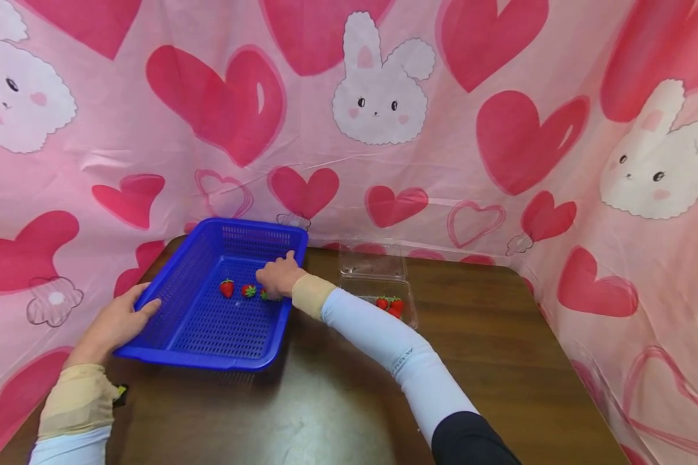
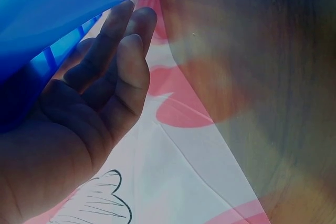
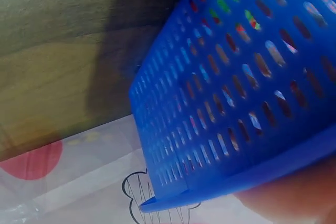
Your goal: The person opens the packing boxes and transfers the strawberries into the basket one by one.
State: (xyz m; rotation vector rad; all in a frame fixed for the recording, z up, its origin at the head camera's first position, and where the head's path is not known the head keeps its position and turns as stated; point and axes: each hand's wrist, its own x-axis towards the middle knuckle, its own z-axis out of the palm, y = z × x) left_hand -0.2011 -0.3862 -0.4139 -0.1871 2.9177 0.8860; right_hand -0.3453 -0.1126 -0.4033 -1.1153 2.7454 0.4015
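A blue slotted plastic basket [image 1: 227, 336] sits at the left of the table. My left hand [image 1: 113, 323] grips its left rim, thumb over the edge; in the left wrist view the fingers [image 2: 134, 66] bend up under the rim. My right hand [image 1: 280, 276] reaches over the right rim into the basket, fingertips hidden from the head view. On the basket floor lie a strawberry [image 1: 227, 288], a second strawberry [image 1: 248, 290] and a green-leaved strawberry [image 1: 264, 294] right below the right hand. I cannot tell whether that hand holds it. Red and green show through the basket wall [image 3: 231, 77].
A clear hinged plastic box [image 1: 378, 284] with its lid raised stands right of the basket, holding several strawberries [image 1: 394, 306]. A brown wooden table [image 1: 471, 336] lies underneath. Pink heart-and-rabbit cloth [image 1: 378, 174] hangs behind and at the sides. A small black-and-yellow item [image 1: 120, 394] is beside the left wrist.
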